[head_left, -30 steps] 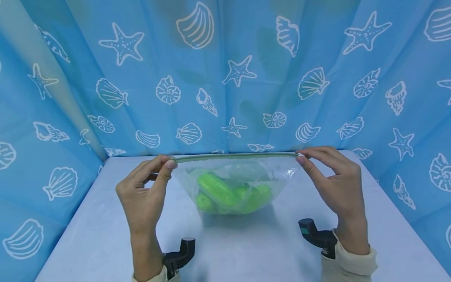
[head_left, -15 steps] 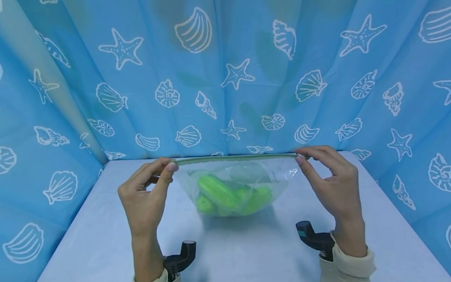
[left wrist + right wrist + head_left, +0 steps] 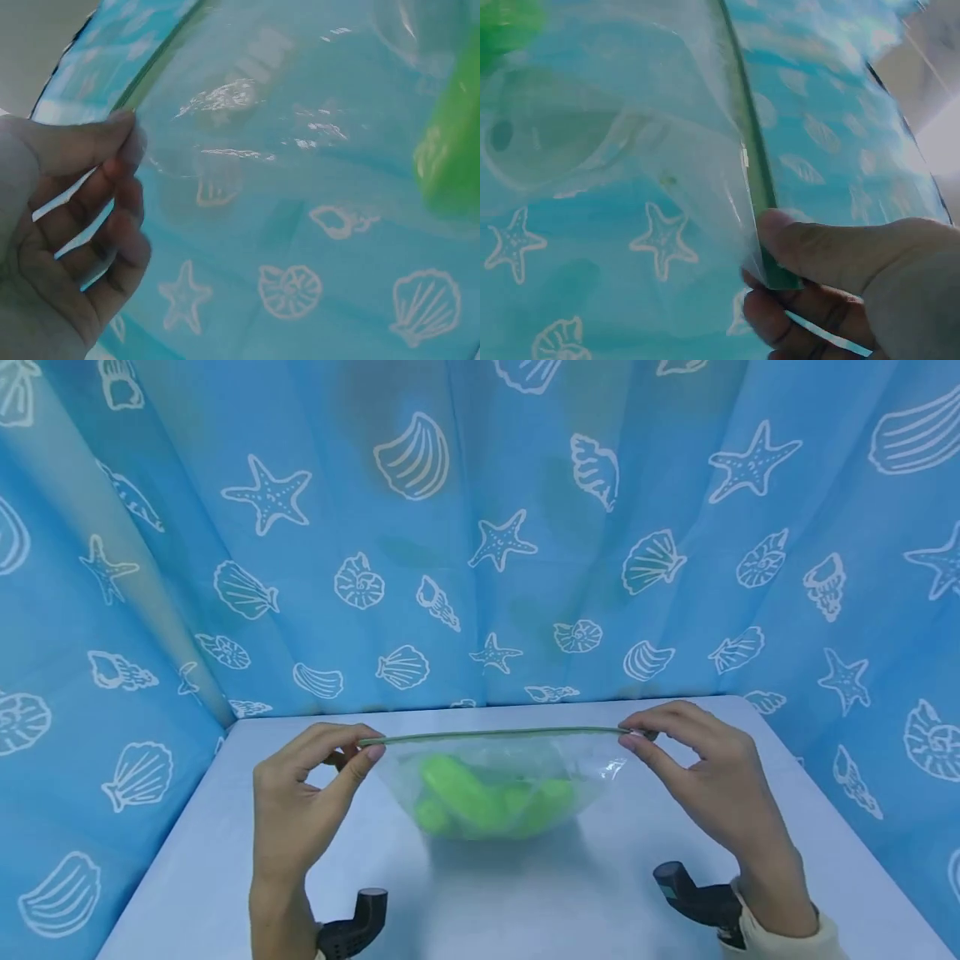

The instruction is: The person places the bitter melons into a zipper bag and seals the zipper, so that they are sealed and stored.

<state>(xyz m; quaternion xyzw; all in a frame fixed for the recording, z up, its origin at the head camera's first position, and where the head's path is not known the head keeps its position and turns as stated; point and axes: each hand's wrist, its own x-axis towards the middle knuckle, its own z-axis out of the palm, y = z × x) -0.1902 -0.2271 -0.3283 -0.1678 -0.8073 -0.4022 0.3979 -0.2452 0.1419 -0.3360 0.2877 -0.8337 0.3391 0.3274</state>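
Observation:
A clear zip bag (image 3: 596,768) hangs stretched between my two hands, its green zip strip (image 3: 498,732) running nearly straight along the top. Inside lie several bright green, long rounded vegetables (image 3: 468,793), blurred through the plastic; they look like cucumbers. My left hand (image 3: 300,802) pinches the left end of the strip between thumb and forefinger, its other fingers (image 3: 120,262) loosely curled. At the opposite end, my right hand (image 3: 712,777) pinches the strip's corner; the right wrist view shows the thumb (image 3: 810,244) pressed on the green edge (image 3: 754,165).
A white table (image 3: 495,910) lies beneath the bag, which casts a soft shadow there. Blue curtains (image 3: 480,602) with white shells and starfish stand behind and on both sides. Black wrist mounts (image 3: 356,922) show below the hands.
The head view has tilted up a little. Both hands have brought the zip strip down, from level with the table's back edge to below it in view. Both pinches stay.

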